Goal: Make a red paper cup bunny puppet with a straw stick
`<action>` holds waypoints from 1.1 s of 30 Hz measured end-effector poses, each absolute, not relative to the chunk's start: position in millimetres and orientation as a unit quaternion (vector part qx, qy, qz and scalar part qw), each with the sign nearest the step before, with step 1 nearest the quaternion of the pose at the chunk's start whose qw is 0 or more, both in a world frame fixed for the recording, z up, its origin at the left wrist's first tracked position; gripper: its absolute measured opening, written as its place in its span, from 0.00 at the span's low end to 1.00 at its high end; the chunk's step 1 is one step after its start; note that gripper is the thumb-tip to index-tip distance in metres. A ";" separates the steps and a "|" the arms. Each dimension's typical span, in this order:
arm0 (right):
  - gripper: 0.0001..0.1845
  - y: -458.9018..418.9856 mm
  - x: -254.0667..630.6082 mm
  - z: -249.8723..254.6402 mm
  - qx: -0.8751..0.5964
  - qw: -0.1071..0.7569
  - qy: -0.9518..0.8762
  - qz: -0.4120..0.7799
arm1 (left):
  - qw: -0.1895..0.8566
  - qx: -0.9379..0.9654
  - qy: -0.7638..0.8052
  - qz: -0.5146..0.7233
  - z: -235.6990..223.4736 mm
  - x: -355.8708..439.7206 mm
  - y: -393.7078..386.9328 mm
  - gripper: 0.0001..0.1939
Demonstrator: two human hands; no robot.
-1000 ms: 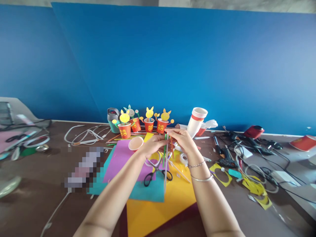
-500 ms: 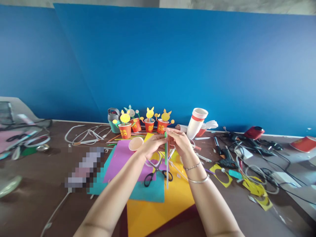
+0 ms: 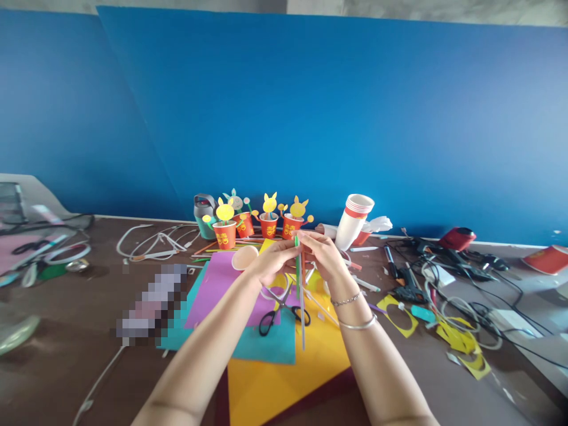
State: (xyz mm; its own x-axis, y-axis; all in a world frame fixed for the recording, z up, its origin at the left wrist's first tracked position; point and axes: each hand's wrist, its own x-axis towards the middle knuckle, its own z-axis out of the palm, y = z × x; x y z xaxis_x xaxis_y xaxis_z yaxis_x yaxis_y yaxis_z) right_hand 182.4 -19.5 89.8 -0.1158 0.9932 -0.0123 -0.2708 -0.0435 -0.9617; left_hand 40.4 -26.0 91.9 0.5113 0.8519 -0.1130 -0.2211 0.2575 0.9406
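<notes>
Above the paper sheets, my left hand (image 3: 276, 263) and my right hand (image 3: 323, 253) meet at the fingertips around a small bunch of thin drinking straws. A green straw (image 3: 297, 278) stands upright on the left, by my left fingertips. Beside it, an orange straw (image 3: 303, 266) and a pale straw (image 3: 303, 331) hang by my right fingers, the pale one reaching lowest. Fingers hide where the straws meet. Below lie black-handled scissors (image 3: 267, 323) with blades spread, on purple paper (image 3: 213, 296) and teal paper (image 3: 248, 349).
Behind my hands stand several red paper cups (image 3: 224, 235) with paper animal figures, a thermos (image 3: 205, 213) and a stack of white cups (image 3: 350, 225). One cup (image 3: 244, 258) lies tipped on its side. Right: a glue gun (image 3: 408, 287), cables and yellow scraps (image 3: 399, 316). Orange paper (image 3: 275, 390) lies nearest.
The pale straw hangs slightly lower and further right, and the orange straw shows more clearly. Both hands stay almost in place, still pinched together.
</notes>
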 end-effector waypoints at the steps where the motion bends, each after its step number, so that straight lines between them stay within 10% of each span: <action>1: 0.24 -19.6 181.9 89.8 -0.400 0.529 -0.445 0.602 | 0.723 0.482 0.325 0.373 92.3 40.7 -26.4 0.19; 33: 0.17 -14.6 201.4 92.9 -0.404 0.490 -0.631 0.446 | 0.690 0.533 0.360 0.333 87.6 32.7 -23.9 0.23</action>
